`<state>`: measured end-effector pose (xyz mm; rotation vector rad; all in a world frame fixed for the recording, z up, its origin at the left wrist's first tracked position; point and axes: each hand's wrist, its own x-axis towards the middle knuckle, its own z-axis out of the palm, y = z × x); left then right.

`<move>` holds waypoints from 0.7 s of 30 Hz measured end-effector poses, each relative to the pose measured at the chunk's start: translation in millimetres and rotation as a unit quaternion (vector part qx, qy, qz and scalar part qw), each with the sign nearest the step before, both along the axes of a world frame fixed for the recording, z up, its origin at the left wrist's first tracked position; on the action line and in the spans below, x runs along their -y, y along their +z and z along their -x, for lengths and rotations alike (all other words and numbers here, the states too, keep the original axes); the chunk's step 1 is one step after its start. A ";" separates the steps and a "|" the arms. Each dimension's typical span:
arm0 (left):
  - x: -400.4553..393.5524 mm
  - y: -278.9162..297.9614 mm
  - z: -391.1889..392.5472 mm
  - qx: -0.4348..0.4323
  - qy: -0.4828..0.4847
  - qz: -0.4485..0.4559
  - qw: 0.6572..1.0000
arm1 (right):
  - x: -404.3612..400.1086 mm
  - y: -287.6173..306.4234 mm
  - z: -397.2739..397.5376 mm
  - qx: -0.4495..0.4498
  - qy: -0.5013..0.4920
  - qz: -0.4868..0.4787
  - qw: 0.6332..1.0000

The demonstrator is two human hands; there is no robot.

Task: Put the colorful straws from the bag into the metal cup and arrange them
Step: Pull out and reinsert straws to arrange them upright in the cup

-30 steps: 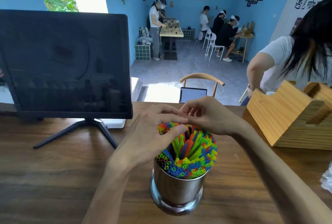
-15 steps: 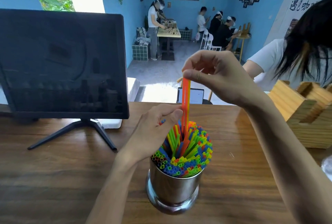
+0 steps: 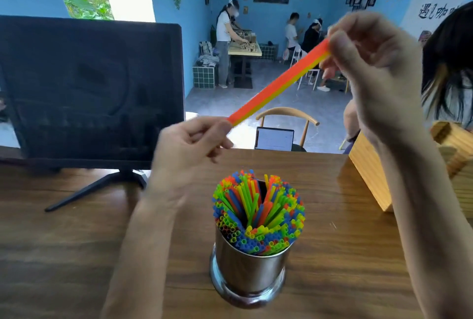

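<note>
- Held slantwise above the cup (image 3: 249, 271): two straws (image 3: 277, 82), orange and yellow, pinched at the low end by the left hand (image 3: 189, 152) and at the high end by the right hand (image 3: 373, 67).
- Likely pulled clear for evening up before reinsertion.
- Remaining straws packed in cup (image 3: 258, 212), fanned round a central gap, near the tabletop (image 3: 64, 242) front edge.

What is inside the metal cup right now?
The metal cup is packed with upright colorful straws, leaning outward around a gap in the middle. Their lower ends and the cup's bottom are hidden by its wall.
</note>
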<state>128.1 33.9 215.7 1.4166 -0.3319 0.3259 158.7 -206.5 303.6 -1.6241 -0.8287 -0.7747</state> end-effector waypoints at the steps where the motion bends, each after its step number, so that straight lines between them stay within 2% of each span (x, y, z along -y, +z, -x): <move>1: -10.5 2.6 0.3 -0.011 0.020 0.034 0.999 | 1.1 -10.8 0.3 -0.026 0.011 -0.006 1.000; 5: -34.4 11.4 0.2 -0.007 0.078 0.141 0.987 | -12.2 -67.8 10.9 -0.139 0.042 0.030 0.989; 7: -32.8 15.9 -0.4 0.023 0.103 0.146 0.984 | -23.7 -93.6 19.3 -0.181 0.050 0.088 0.978; 11: -12.1 21.2 -1.3 0.077 0.091 0.093 0.988 | -37.2 -115.0 29.1 -0.206 0.046 0.214 0.954; 15: 4.0 18.7 0.1 0.057 0.043 0.041 0.997 | -32.7 -107.7 26.4 -0.228 0.060 0.311 0.921; 17: 8.8 11.9 -0.2 0.047 0.030 0.013 0.998 | -30.0 -102.9 24.0 -0.234 0.070 0.314 0.917; 21: 15.9 -7.4 -1.5 0.058 0.019 -0.051 0.997 | -25.1 -98.2 17.7 -0.222 0.081 0.255 0.938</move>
